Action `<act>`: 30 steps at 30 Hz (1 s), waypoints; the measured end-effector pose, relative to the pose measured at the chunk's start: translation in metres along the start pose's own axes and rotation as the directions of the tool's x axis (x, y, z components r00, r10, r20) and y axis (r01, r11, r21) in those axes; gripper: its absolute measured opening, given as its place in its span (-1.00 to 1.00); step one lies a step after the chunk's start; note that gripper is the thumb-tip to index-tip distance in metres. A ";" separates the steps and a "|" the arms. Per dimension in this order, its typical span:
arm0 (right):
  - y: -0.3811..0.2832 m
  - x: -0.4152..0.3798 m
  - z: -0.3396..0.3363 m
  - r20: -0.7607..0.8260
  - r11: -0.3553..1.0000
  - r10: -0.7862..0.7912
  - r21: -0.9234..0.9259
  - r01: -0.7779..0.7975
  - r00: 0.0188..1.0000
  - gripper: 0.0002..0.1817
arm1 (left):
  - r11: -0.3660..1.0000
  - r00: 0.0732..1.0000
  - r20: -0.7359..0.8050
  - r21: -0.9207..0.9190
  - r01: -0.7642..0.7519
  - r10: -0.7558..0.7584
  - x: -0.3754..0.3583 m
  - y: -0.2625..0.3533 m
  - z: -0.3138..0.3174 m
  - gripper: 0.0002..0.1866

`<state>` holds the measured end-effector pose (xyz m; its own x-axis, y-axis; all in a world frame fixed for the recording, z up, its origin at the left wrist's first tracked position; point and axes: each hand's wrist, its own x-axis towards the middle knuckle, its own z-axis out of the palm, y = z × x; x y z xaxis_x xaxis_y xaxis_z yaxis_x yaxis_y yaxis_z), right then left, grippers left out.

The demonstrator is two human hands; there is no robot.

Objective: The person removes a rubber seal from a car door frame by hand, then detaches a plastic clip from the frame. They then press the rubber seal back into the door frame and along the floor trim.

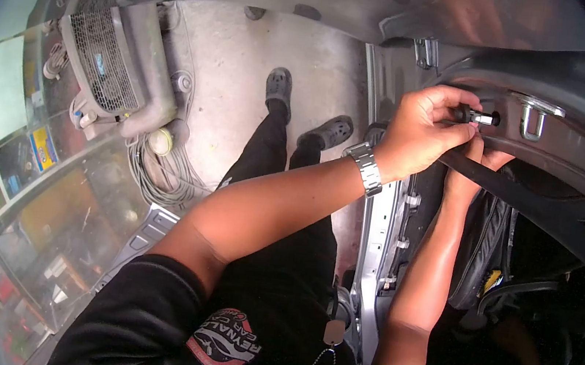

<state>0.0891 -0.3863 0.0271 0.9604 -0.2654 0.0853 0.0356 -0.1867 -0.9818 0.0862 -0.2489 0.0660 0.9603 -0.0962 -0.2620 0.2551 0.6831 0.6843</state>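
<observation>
My left hand (pixel 429 130), with a metal watch (pixel 364 168) on its wrist, pinches a small black cylindrical part with a silver middle (pixel 483 118). It holds the part against the grey car body panel (pixel 512 130), just left of a metal striker loop (pixel 533 122). Below it, my right hand (pixel 462 177) reaches up behind a black strip (pixel 519 201). One of its fingers rises close under the small part. The strip hides much of that hand, and what its bent fingers grip is not visible.
The car's door opening has a pale sill (pixel 376 245) beside my legs. Further right is the dark interior with a black seat (pixel 483 252). On the left stand a glass display case (pixel 58 225), a grille panel (pixel 102 58) and coiled cable (pixel 161 172). My shoes (pixel 329 132) are on concrete.
</observation>
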 end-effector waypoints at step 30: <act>0.003 -0.001 0.003 -0.005 0.997 -0.064 0.036 0.064 0.998 -0.48 | 0.989 0.999 0.015 0.143 0.026 -0.029 -0.004 0.012 0.006 -0.57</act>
<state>0.0888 -0.3837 0.0239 0.9548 -0.2574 0.1488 0.1071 -0.1690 -0.9798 0.0861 -0.2449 0.0792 0.9541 -0.1264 -0.2714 0.2938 0.5701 0.7672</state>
